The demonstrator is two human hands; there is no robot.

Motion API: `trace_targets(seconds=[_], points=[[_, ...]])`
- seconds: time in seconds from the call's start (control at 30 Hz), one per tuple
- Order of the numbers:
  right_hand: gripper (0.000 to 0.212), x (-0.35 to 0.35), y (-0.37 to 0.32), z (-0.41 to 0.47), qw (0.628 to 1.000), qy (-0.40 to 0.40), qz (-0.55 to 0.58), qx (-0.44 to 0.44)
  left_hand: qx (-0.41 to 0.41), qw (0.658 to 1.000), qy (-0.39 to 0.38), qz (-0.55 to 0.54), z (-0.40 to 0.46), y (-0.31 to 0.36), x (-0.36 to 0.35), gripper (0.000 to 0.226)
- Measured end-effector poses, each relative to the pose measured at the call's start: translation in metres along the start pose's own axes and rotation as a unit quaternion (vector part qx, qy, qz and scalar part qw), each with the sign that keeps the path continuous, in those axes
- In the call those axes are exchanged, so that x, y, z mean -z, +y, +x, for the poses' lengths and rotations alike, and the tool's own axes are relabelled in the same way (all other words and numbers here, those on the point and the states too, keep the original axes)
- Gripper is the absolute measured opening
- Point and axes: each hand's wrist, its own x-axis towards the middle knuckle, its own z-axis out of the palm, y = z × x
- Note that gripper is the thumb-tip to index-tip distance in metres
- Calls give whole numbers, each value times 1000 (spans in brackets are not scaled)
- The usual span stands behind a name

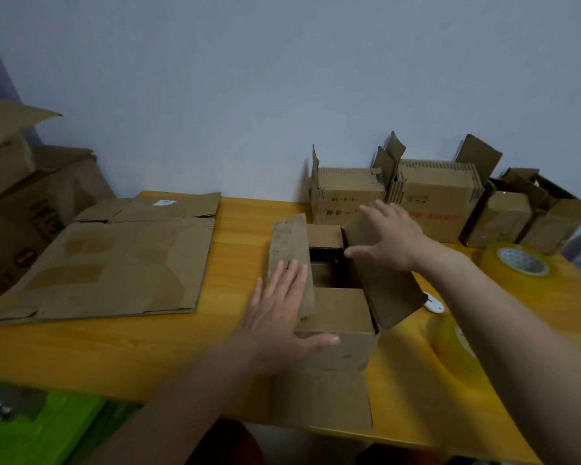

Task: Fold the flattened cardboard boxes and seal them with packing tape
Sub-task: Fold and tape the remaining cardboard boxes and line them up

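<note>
Small cardboard box (336, 327) stands upright near the front edge of the yellow wooden table (235, 236), top open, interior dark. Its near flap (321, 399) hangs down over the table edge; the left flap (291, 260) stands tilted inward; the right flap (388, 286) leans outward. Left hand (279, 317) lies flat against the left flap and the box's left side, fingers straight, thumb stretched across the near top edge, nothing clasped. Right hand (388, 234) is spread over the right flap's far end, fingers extended, thumb pointing toward the opening; pressing rather than grasping, though actual contact is hard to judge through motion blur. Just right of the box, a small white round object (433, 303) is partly hidden by the right flap. Two rolls of yellowish clear packing tape on the right: one near roll (457, 347), partly behind the right forearm, one far roll (520, 263). Flattened cardboard sheets (114, 263) lie to the left on the table. Row of assembled open-topped boxes (433, 199) against the pale wall behind. Larger cartons (24, 203) stacked at far left.
</note>
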Motion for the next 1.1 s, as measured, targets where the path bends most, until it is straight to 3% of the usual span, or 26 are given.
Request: trace_targets(seconds=[0.1, 0.17, 0.23, 0.37, 0.5, 0.67, 0.83, 0.9, 1.0, 1.1], points=[[91, 4, 14, -13, 984, 20, 170, -54, 10, 999, -13, 35, 1, 2, -4, 110], [89, 0, 15, -24, 937, -36, 341, -69, 18, 999, -17, 42, 2, 2, -5, 108], [83, -9, 8, -33, 902, -56, 424, -57, 26, 999, -18, 39, 3, 2, -5, 106], [61, -34, -13, -44, 933, -83, 350, -13, 41, 999, -15, 18, 4, 1, -8, 104], [68, -57, -22, -49, 957, -100, 271, -30, 63, 998, -15, -2, 2, 0, -9, 102], [69, -62, -22, -54, 952, -99, 289, -27, 95, 993, -55, -51, -10, 3, -7, 103], [61, -38, -8, -47, 932, -186, 312, -4, 98, 989, -101, -47, -34, 45, -4, 110], [60, -26, 2, -39, 927, -236, 292, 5, 52, 991, -124, -27, -49, 61, -2, 101], [57, -20, 9, -32, 908, -292, 298, 32, -83, 993, -54, 66, -51, 57, 17, 64], [63, -25, 5, -30, 905, -300, 295, 56, -162, 972, -30, 167, -20, 19, 34, 73]])
